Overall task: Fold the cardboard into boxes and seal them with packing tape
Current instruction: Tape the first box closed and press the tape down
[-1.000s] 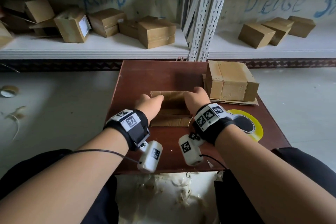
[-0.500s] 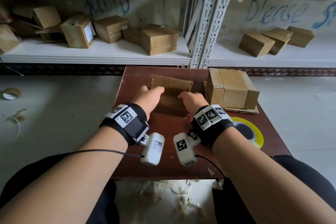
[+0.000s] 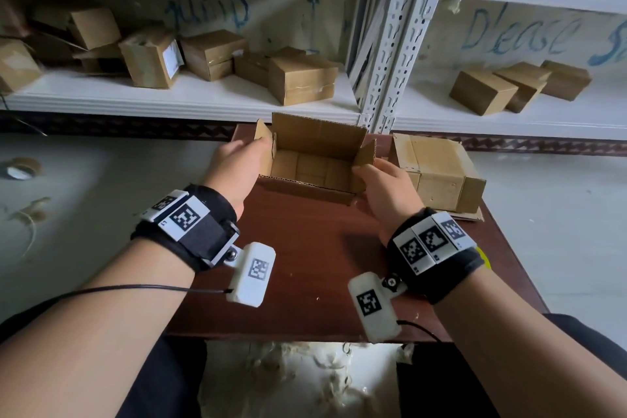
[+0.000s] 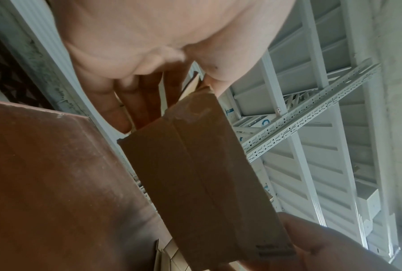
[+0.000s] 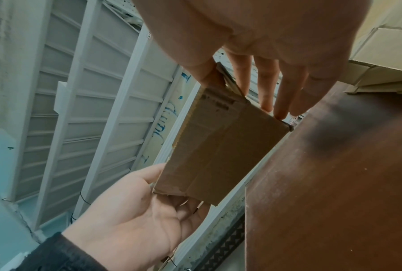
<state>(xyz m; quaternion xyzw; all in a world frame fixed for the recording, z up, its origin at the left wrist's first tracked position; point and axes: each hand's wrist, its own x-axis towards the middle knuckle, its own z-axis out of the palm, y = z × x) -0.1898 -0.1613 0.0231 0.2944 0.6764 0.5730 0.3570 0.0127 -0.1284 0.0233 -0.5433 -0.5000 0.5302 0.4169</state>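
While your left hand (image 3: 237, 166) and right hand (image 3: 383, 187) hold the open box (image 3: 312, 159) by its two short ends, its long axis runs straight across between them, so neither is nearer. Each thumb pinches an end flap against fingers spread flat on the outer wall. The box hangs above the far part of the brown table (image 3: 305, 265), top flaps standing, not yet closed or taped. A finished box (image 3: 437, 173) sits just beside your right hand; white shelving (image 3: 203, 102) stands behind.

Brown table (image 3: 305, 248), white shelving (image 3: 203, 102), perhaps metal.
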